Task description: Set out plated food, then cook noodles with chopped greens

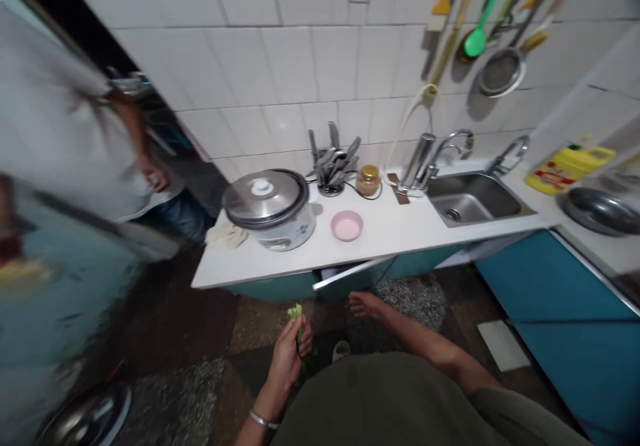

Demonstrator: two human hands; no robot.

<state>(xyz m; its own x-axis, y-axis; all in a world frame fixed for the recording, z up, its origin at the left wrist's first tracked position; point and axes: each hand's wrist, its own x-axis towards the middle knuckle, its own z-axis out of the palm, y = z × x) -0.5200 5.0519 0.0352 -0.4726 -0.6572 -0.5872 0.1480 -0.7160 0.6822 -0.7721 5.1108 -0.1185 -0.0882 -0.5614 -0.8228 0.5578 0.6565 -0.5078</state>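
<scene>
While another person (75,146) stands blurred at the left, one white counter (390,233) carries one rice cooker (273,209), its lid on, one sink (470,199), one knife block (333,166), one pink bowl (347,225) and one jar (369,181). Below it, the left hand (289,356) curls its fingers around one green stalk (297,316), tip upward; the right hand (366,304) hangs empty, fingers loosely spread.

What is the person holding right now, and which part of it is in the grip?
The left hand holds a green vegetable stalk around its lower stem, the cut top sticking up. The right hand is open, holding nothing.
</scene>
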